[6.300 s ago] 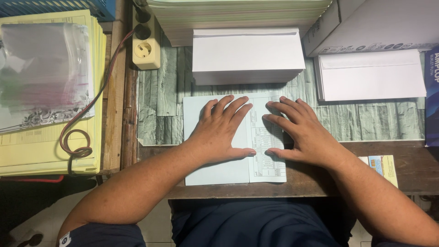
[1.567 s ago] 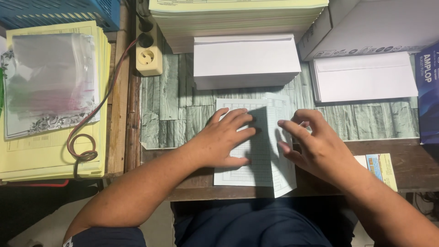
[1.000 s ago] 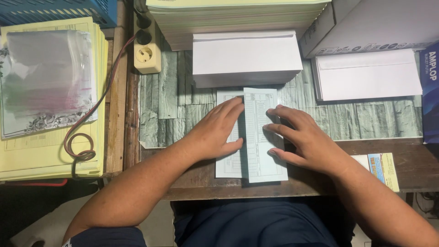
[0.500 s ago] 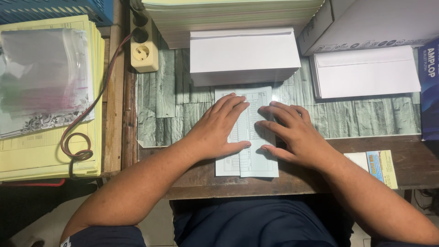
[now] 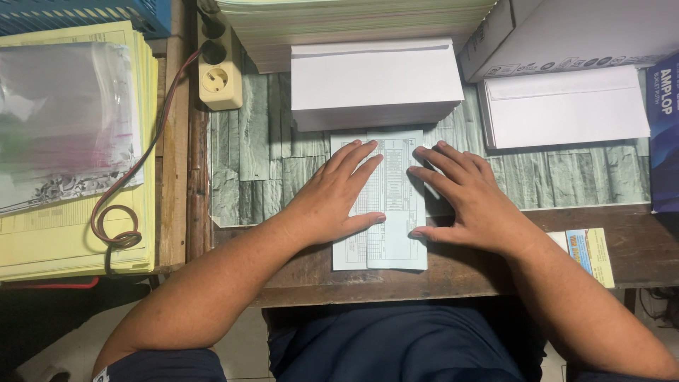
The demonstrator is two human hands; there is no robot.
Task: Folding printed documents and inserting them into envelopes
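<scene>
While both hands lay flat on the desk, the scene ran, from the left, as a stack of yellow sheets (image 5: 71,233) under a clear plastic sleeve (image 5: 67,120), a looped red-brown cord (image 5: 117,230) leading up to a cream socket strip (image 5: 220,81), then the work itself. The left hand (image 5: 332,201) rested palm-down with its fingers spread and extended over the left part of a folded pale-blue printed form (image 5: 396,205), which lay lengthwise at the front of the desk, its near end reaching the wooden edge (image 5: 396,283). The right hand (image 5: 474,201) pressed on the form's right edge, fingers likewise spread and flat — nothing pinched, nothing lifted. Just beyond the form's far end sat a stack of white envelopes (image 5: 375,81), and further right a single white envelope (image 5: 566,110) beside a white box (image 5: 580,28). To crease such a fold well, I judged, the left palm should anchor the paper while the right fingertips run firmly along the fold — edges kept aligned, pressure even, no sliding.
</scene>
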